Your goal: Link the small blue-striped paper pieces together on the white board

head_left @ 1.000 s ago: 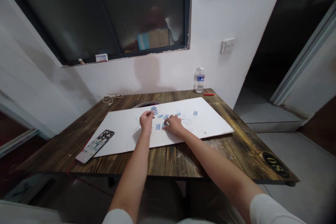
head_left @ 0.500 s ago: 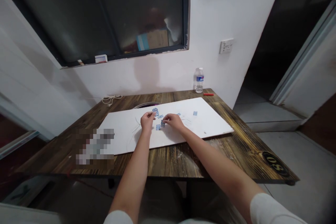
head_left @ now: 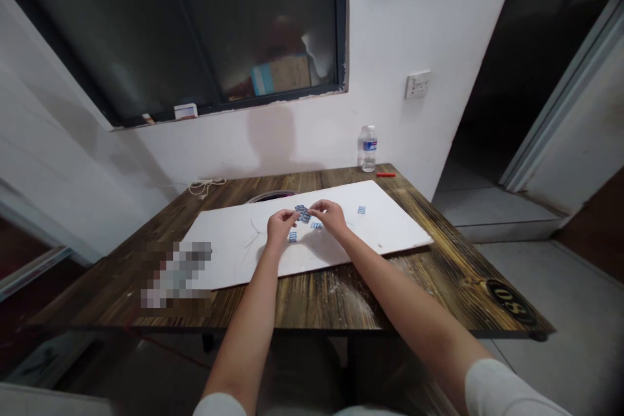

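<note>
3 loose blue-striped tiles [head_left: 316, 225], 1 tile pile [head_left: 303, 214], 1 water bottle [head_left: 369, 149].

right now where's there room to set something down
Free: the white board left of the left hand, marked by faint lines; the board's right end, below the lone blue-striped piece; and the wooden tabletop along the board's near edge. Crowded: between that hand and the right hand, around the blue-striped cluster.

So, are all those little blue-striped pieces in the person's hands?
No. A clump sits between the left hand and right hand, but three pieces lie apart on the white board.
</note>
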`<control>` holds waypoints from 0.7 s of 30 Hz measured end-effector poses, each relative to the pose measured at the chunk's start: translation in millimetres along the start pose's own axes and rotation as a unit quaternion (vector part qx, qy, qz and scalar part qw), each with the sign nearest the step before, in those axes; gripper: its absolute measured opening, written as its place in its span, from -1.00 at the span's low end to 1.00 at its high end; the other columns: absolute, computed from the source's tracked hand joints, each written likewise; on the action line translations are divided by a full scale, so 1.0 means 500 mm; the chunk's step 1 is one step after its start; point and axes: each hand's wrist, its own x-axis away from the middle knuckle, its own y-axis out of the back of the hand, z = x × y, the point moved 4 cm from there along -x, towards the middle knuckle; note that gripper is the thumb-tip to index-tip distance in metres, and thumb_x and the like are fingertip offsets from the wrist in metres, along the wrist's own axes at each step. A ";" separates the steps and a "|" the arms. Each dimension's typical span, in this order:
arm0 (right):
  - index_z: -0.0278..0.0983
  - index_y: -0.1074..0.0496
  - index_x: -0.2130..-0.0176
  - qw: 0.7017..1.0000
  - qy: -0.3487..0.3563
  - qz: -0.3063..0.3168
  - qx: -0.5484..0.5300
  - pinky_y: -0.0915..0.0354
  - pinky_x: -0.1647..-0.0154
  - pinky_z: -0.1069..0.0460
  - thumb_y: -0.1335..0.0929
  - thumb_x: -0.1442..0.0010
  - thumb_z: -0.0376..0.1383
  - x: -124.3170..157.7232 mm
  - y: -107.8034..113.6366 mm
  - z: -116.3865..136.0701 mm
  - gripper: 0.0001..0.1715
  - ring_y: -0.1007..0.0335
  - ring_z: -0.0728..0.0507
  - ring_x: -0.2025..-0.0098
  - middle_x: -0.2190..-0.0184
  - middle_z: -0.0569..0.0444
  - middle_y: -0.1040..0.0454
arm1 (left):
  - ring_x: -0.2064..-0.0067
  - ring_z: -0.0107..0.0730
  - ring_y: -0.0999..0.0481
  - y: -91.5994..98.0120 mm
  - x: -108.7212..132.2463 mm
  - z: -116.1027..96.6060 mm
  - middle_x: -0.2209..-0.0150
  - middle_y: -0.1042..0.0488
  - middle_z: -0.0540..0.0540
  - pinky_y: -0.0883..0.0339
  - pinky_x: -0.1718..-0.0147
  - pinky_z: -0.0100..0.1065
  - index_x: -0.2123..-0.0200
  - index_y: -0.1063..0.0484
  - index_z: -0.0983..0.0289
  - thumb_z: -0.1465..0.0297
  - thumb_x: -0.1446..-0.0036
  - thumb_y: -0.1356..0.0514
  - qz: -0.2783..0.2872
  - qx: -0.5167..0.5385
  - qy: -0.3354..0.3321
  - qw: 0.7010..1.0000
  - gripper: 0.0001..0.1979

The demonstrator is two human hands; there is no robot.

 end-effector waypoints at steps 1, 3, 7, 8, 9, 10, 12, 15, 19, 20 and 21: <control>-0.25 -0.51 0.47 1.000 0.005 0.000 0.004 -0.23 0.38 0.05 -0.42 0.01 -0.04 0.002 -0.001 0.002 -0.69 -0.34 -0.07 0.45 0.48 0.08 -0.54 | 0.55 -0.44 -0.40 -0.003 0.002 -0.004 0.52 -0.52 0.06 -0.27 0.51 -0.39 0.49 -0.52 0.28 0.18 0.22 -0.38 0.012 0.000 -0.004 1.000 -0.71; -0.25 -0.51 0.47 1.000 0.016 0.000 0.015 -0.24 0.37 0.05 -0.41 -0.01 -0.04 0.006 -0.003 0.005 -0.68 -0.34 -0.07 0.44 0.48 0.07 -0.54 | 0.55 -0.43 -0.41 -0.008 0.006 -0.011 0.52 -0.53 0.07 -0.28 0.51 -0.39 0.50 -0.52 0.28 0.17 0.23 -0.39 0.035 -0.002 -0.008 0.999 -0.70; -0.25 -0.49 0.48 0.999 0.026 -0.007 0.022 -0.23 0.38 0.05 -0.40 -0.02 -0.03 0.011 -0.007 0.009 -0.67 -0.33 -0.06 0.45 0.49 0.08 -0.53 | 0.56 -0.42 -0.41 -0.015 0.010 -0.013 0.55 -0.51 0.06 -0.27 0.53 -0.41 0.52 -0.51 0.29 0.16 0.25 -0.40 0.060 -0.007 -0.006 0.998 -0.68; -0.25 -0.49 0.49 0.999 0.027 -0.008 0.020 -0.23 0.38 0.05 -0.41 -0.02 -0.03 0.011 -0.008 0.009 -0.66 -0.33 -0.06 0.45 0.49 0.08 -0.53 | 0.56 -0.42 -0.41 -0.015 0.010 -0.012 0.56 -0.50 0.06 -0.27 0.54 -0.41 0.52 -0.50 0.29 0.16 0.25 -0.40 0.059 -0.006 -0.007 0.998 -0.68; -0.25 -0.49 0.49 1.000 0.026 -0.009 0.015 -0.24 0.38 0.05 -0.41 -0.02 -0.03 0.011 -0.009 0.008 -0.67 -0.33 -0.07 0.45 0.49 0.08 -0.53 | 0.56 -0.43 -0.41 -0.015 0.009 -0.012 0.56 -0.50 0.06 -0.26 0.54 -0.41 0.52 -0.50 0.29 0.16 0.25 -0.40 0.056 -0.005 -0.010 0.998 -0.69; -0.25 -0.49 0.48 1.000 0.022 -0.008 0.008 -0.25 0.37 0.05 -0.41 -0.03 -0.04 0.011 -0.010 0.007 -0.67 -0.34 -0.07 0.45 0.49 0.08 -0.53 | 0.56 -0.43 -0.41 -0.014 0.009 -0.012 0.56 -0.50 0.05 -0.26 0.54 -0.42 0.52 -0.50 0.28 0.17 0.24 -0.39 0.049 -0.004 -0.013 0.999 -0.69; -0.25 -0.50 0.44 1.000 0.012 0.000 -0.006 -0.27 0.35 0.04 -0.41 -0.04 -0.07 0.011 -0.015 0.002 -0.71 -0.38 -0.08 0.43 0.47 0.08 -0.55 | 0.56 -0.44 -0.41 -0.008 0.006 -0.011 0.54 -0.51 0.05 -0.26 0.54 -0.42 0.49 -0.51 0.28 0.18 0.22 -0.38 0.022 0.003 -0.018 1.000 -0.71; -0.25 -0.51 0.34 0.999 0.014 0.035 0.030 -0.30 0.28 0.03 -0.42 -0.09 -0.19 0.018 -0.028 -0.001 -0.83 -0.43 -0.09 0.36 0.41 0.08 -0.57 | 0.56 -0.46 -0.41 0.008 0.001 -0.006 0.51 -0.52 0.04 -0.26 0.54 -0.43 0.45 -0.51 0.28 0.19 0.19 -0.36 -0.045 0.019 -0.011 0.999 -0.71; -0.22 -0.52 0.19 0.970 0.073 0.136 0.187 -0.26 0.07 -0.02 -0.42 -0.11 -0.31 0.045 -0.062 0.009 -0.81 -0.43 -0.14 0.15 0.25 0.05 -0.59 | 0.55 -0.49 -0.41 0.030 -0.003 0.002 0.48 -0.51 0.02 -0.24 0.53 -0.45 0.43 -0.49 0.28 0.20 0.14 -0.33 -0.129 0.036 0.001 0.991 -0.73; -0.21 -0.51 0.14 0.958 0.083 0.163 0.220 -0.24 0.04 -0.02 -0.42 -0.12 -0.31 0.054 -0.072 0.011 -0.75 -0.42 -0.16 0.10 0.20 0.02 -0.58 | 0.55 -0.50 -0.41 0.034 -0.003 0.003 0.48 -0.51 0.02 -0.23 0.53 -0.46 0.42 -0.49 0.28 0.20 0.13 -0.33 -0.143 0.038 0.001 0.989 -0.73; -0.22 -0.49 0.08 0.947 0.089 0.184 0.249 -0.22 0.00 -0.03 -0.42 -0.14 -0.30 0.064 -0.081 0.014 -0.69 -0.40 -0.17 0.04 0.14 -0.02 -0.56 | 0.55 -0.50 -0.41 0.037 -0.004 0.004 0.48 -0.50 0.01 -0.23 0.53 -0.46 0.42 -0.48 0.28 0.20 0.13 -0.32 -0.155 0.040 0.001 0.987 -0.73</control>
